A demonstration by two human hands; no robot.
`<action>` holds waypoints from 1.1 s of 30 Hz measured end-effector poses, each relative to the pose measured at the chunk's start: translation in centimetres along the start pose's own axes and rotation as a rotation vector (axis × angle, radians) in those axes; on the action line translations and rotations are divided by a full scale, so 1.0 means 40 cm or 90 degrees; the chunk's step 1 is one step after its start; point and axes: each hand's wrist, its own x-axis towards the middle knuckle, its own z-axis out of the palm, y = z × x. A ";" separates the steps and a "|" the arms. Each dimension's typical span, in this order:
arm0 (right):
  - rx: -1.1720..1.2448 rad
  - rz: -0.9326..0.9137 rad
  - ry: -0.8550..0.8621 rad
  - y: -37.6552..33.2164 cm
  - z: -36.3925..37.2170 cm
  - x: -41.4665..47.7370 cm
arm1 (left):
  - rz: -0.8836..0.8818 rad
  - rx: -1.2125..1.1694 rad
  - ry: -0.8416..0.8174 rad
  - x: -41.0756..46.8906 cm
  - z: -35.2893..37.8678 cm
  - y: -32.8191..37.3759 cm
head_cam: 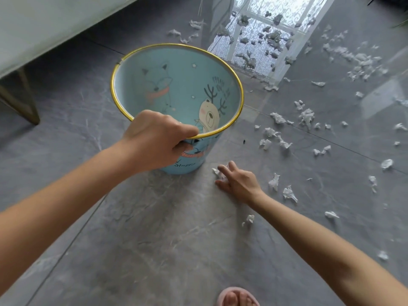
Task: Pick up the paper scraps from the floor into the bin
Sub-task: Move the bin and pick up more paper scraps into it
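The floor (pixel 167 228) is grey, shiny stone tile, and a bright window shines back in it at the far right. The fingers (pixel 224 170) of the right hand (pixel 239 183) are spread apart and lie over one white paper scrap (pixel 216 171), with the thumb low beside it; they have not closed on it yet. This scrap lies just beside the foot of the bin. The left hand (pixel 154 138) has its fingers curled tight round the gold rim on the near side of the blue bin (pixel 176 85), which has a fox and a deer-bear drawn on it. No paper shows in the part of the inside that can be seen. Many more scraps (pixel 289 193) lie to the right, one small scrap (pixel 248 219) lies nearer, and a big mess of paper (pixel 357 58) lies far away to the right. A pale sofa (pixel 44 29) stands at the far left, and a pink slipper (pixel 238 294) pokes in at the near edge. The paper is light and thin, so I think open fingers could push it away on the slick tile and not catch it. The bin looks tipped toward the person, so it could fall over if the left hand lets go.
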 end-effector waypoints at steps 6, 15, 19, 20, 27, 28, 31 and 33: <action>0.004 -0.061 -0.030 0.005 0.017 0.031 | 0.004 -0.003 -0.003 0.001 -0.003 -0.001; 0.490 0.506 0.464 0.044 -0.197 0.132 | 0.016 -0.007 -0.013 -0.002 -0.008 0.001; 0.637 0.364 0.567 0.010 -0.436 0.273 | 0.023 -0.024 -0.009 -0.003 -0.009 0.003; 0.661 0.314 0.537 -0.015 -0.478 0.304 | 0.021 -0.032 -0.016 -0.004 -0.011 0.005; 0.313 0.165 0.079 -0.152 -0.559 0.410 | 0.022 -0.021 0.023 0.002 -0.026 0.010; 0.257 0.156 0.001 -0.158 -0.555 0.409 | 0.022 -0.017 0.024 0.001 -0.025 0.011; 0.170 0.113 -0.092 -0.155 -0.536 0.409 | 0.018 -0.029 0.024 -0.005 -0.018 0.010; 0.221 0.132 -0.116 -0.146 -0.532 0.402 | 0.014 -0.035 0.028 -0.009 -0.012 0.007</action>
